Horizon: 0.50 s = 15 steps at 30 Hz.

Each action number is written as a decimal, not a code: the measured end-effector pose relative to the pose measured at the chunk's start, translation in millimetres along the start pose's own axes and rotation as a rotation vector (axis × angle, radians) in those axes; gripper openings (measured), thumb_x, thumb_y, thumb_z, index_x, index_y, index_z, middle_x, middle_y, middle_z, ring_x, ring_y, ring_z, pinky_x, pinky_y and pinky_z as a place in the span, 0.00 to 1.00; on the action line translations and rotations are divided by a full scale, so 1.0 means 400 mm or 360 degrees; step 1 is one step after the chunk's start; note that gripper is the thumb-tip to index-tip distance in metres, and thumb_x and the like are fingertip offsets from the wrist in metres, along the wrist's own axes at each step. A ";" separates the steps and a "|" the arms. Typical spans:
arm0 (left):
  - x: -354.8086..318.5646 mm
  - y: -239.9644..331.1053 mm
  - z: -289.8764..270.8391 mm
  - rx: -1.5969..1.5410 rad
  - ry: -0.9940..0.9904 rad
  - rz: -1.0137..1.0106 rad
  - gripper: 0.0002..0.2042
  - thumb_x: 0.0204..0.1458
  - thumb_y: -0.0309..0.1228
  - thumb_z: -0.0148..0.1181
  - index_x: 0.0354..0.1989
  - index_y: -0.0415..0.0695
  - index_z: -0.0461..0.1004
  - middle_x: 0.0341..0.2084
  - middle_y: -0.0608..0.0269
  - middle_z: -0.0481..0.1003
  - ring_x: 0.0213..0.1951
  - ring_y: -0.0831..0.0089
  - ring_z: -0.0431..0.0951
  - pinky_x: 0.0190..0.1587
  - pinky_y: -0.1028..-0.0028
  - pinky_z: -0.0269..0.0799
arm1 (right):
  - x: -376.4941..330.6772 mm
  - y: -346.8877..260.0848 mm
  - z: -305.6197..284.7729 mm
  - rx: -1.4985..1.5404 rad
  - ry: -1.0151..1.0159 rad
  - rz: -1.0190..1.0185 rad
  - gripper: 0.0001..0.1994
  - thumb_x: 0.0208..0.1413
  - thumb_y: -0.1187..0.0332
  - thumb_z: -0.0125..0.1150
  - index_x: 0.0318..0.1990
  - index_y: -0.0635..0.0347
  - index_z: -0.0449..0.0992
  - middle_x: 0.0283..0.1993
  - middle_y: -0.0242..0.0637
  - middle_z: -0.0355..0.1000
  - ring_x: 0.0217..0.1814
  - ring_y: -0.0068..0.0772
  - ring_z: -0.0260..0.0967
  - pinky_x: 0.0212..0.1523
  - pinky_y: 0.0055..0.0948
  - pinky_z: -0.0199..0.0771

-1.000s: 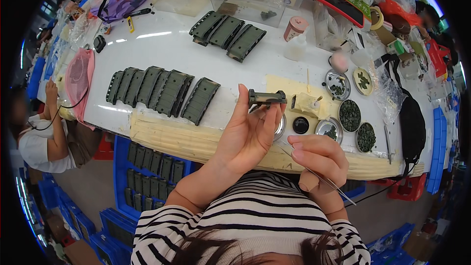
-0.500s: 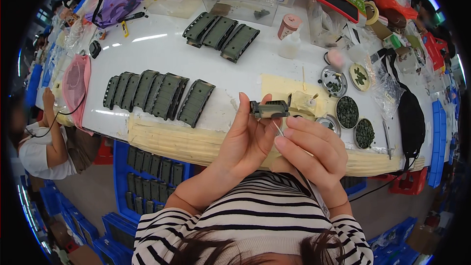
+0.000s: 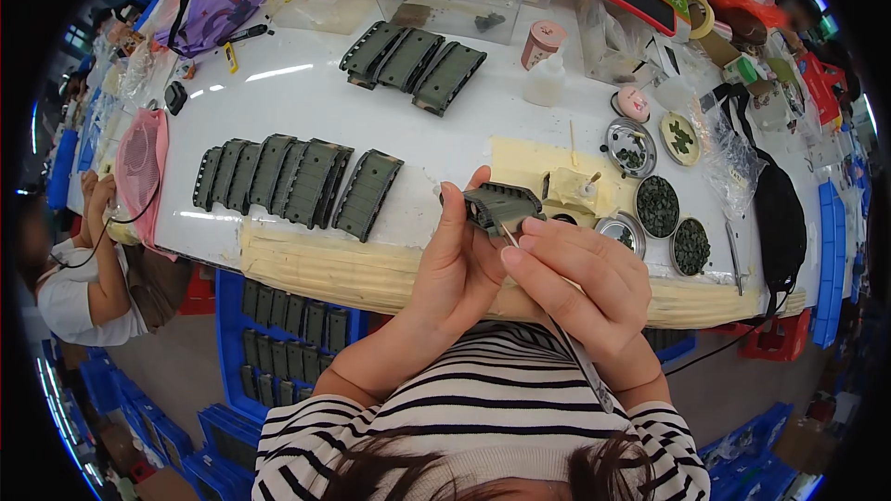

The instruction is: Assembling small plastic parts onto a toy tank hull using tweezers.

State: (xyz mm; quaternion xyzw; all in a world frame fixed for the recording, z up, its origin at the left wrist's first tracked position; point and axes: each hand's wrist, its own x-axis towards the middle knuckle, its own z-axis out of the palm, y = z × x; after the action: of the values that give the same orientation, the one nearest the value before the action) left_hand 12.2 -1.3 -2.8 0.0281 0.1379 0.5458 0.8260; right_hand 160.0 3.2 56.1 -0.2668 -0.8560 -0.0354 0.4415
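My left hand [image 3: 453, 269] grips a dark green, ribbed, curved plastic piece [image 3: 499, 207] between thumb and fingers, tilted with its ribbed face showing. Closed around a slim metal tool that looks like tweezers [image 3: 583, 369] is my right hand [image 3: 594, 288]. The tool's pointed tip meets the near side of the piece, or lies just in front of it; I cannot tell which. Beyond my left hand lies a single similar green piece [image 3: 368, 195], beside a tight row of several more [image 3: 278, 179]. Small dark green bits [image 3: 658, 208] fill round tins right of my hands.
Three more green pieces [image 3: 410, 67] lie farther back. A yellowish taped block [image 3: 568, 188] with a stick stands beyond my right hand, near a white squeeze bottle [image 3: 545, 83]. A blue crate [image 3: 227, 334] of green pieces sits below the padded table edge [image 3: 316, 264]. Another person [image 3: 88, 288] is at left.
My left hand has turned the green piece so its ribbed face shows, and my right hand has shifted slightly left with the tool's tip at the piece.
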 end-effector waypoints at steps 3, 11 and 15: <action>-0.001 -0.001 -0.005 -0.0017 -0.0015 0.0010 0.24 0.63 0.52 0.40 0.60 0.49 0.58 0.56 0.59 0.67 0.57 0.68 0.69 0.59 0.66 0.65 | 0.000 -0.001 0.001 0.0008 0.0001 0.0007 0.16 0.38 0.71 0.63 0.38 0.66 0.79 0.35 0.40 0.74 0.38 0.39 0.77 0.38 0.31 0.81; -0.008 -0.003 -0.014 0.0023 0.0019 0.0044 0.24 0.63 0.51 0.41 0.61 0.50 0.58 0.55 0.59 0.67 0.57 0.68 0.69 0.58 0.66 0.66 | 0.005 -0.016 -0.003 -0.0052 -0.0045 0.0012 0.16 0.37 0.70 0.63 0.37 0.68 0.79 0.34 0.41 0.74 0.38 0.39 0.77 0.37 0.30 0.81; -0.013 -0.004 -0.014 0.0006 -0.0022 0.0066 0.23 0.63 0.51 0.40 0.61 0.52 0.58 0.55 0.60 0.68 0.56 0.68 0.69 0.58 0.66 0.67 | 0.005 -0.025 -0.009 -0.0043 -0.0057 0.0044 0.16 0.38 0.70 0.63 0.37 0.68 0.79 0.34 0.42 0.74 0.38 0.39 0.77 0.37 0.30 0.81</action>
State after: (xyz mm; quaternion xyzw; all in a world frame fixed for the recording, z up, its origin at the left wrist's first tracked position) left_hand 10.4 -7.4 -7.4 0.0365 0.1325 0.5623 0.8154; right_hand 156.9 -5.6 61.5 -0.2851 -0.8595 -0.0361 0.4228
